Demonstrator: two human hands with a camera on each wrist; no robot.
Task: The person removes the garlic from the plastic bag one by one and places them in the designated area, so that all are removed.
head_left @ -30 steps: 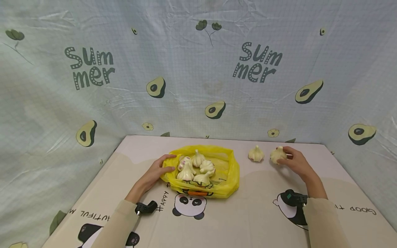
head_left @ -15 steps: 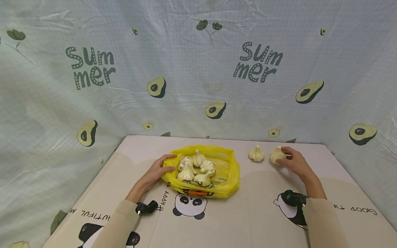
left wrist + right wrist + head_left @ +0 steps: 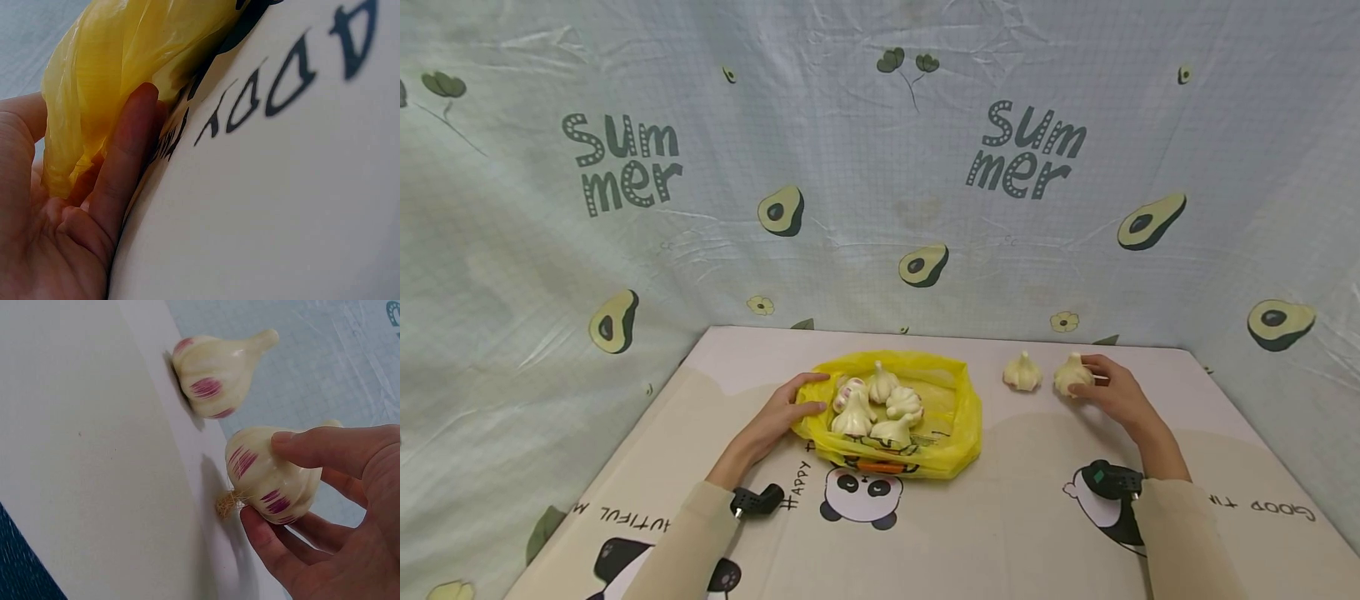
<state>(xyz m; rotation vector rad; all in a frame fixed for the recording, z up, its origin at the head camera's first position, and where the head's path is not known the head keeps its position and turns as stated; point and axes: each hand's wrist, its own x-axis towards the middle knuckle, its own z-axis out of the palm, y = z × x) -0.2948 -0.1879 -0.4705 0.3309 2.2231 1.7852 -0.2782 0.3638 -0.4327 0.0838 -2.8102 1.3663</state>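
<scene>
My left hand (image 3: 772, 417) grips the left rim of a yellow plastic bag (image 3: 967, 429), whose mouth spreads wide open. Up close in the left wrist view, the bag's folded edge (image 3: 100, 75) lies between thumb and fingers. Inside the bag, several white garlic bulbs (image 3: 853, 417) cluster toward the left. On the right, my right hand (image 3: 1118, 398) holds a garlic bulb (image 3: 1070, 377) between thumb and fingers. Its tuft of roots (image 3: 228, 504) and purple streaks show in the right wrist view, with a shadow below. A second garlic bulb (image 3: 1022, 373) stands upright just left of it.
The table (image 3: 1000, 533) has a pale cloth printed with pandas and lettering. Behind it and at both sides hangs a light curtain (image 3: 850, 167) with avocado prints. Each wrist carries a black strap device, such as the right one (image 3: 1116, 481).
</scene>
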